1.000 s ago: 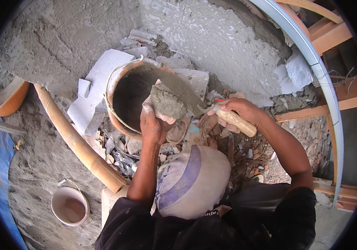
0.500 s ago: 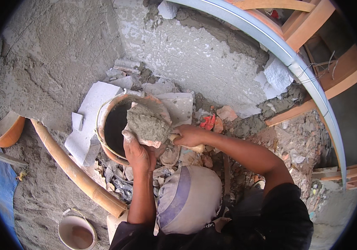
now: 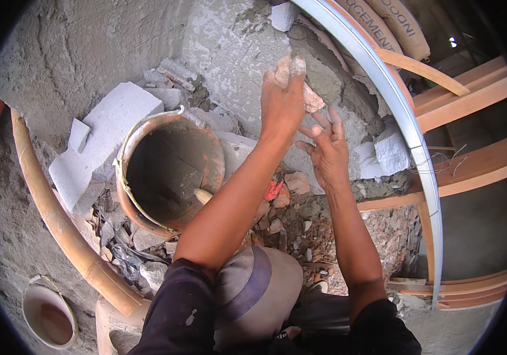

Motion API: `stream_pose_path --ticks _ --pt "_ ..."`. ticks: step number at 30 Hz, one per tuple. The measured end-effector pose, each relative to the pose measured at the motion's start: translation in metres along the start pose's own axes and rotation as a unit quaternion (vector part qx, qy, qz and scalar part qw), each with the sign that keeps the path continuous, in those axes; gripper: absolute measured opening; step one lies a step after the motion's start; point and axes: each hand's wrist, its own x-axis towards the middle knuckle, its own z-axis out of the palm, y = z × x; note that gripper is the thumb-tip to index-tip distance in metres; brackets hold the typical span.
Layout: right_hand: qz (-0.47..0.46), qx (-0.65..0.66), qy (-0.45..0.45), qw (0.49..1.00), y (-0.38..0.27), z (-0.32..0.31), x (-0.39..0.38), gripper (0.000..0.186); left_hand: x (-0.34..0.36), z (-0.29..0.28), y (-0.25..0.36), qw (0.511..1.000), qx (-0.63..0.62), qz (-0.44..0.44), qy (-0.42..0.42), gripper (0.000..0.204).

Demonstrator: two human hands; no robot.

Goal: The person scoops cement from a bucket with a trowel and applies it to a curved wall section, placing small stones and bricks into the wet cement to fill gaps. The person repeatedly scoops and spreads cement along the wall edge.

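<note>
My left hand (image 3: 283,106) is raised over the grey plastered wall (image 3: 224,77), closed on a broken piece of brick (image 3: 312,99). The brick is orange-red, rough and patched with pale dust; its underside is hidden. Just to its lower right is my right hand (image 3: 328,151), fingers apart and holding nothing. Behind my left forearm stands an orange bucket (image 3: 215,160) with a wire handle, grey mortar (image 3: 164,160) inside. A trowel's wooden handle (image 3: 203,196) sticks out at its near right side; the blade is not plainly visible.
White block pieces (image 3: 108,127) lean around the bucket. A curved-looking metal bar (image 3: 422,151) and wooden beams (image 3: 472,168) border the right. Bamboo (image 3: 58,219) runs along the left, near a small pail (image 3: 46,313). Rubble (image 3: 348,242) covers the ground.
My left hand has moved from the bucket up to the wall with the brick. My right hand has let go of the trowel, now in the bucket, and risen beside it. The view has shifted right.
</note>
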Motion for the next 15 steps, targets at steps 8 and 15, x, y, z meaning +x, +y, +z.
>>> stream_pose_path --ticks 8,15 --pt "-0.078 -0.072 -0.003 0.994 -0.036 -0.008 0.062 0.095 0.022 0.033 -0.01 0.997 0.074 0.003 -0.008 0.065" --pt "-0.074 -0.088 -0.013 0.993 -0.039 -0.012 0.095 0.058 0.067 0.035 -0.032 0.996 0.062 0.053 -0.036 0.068"
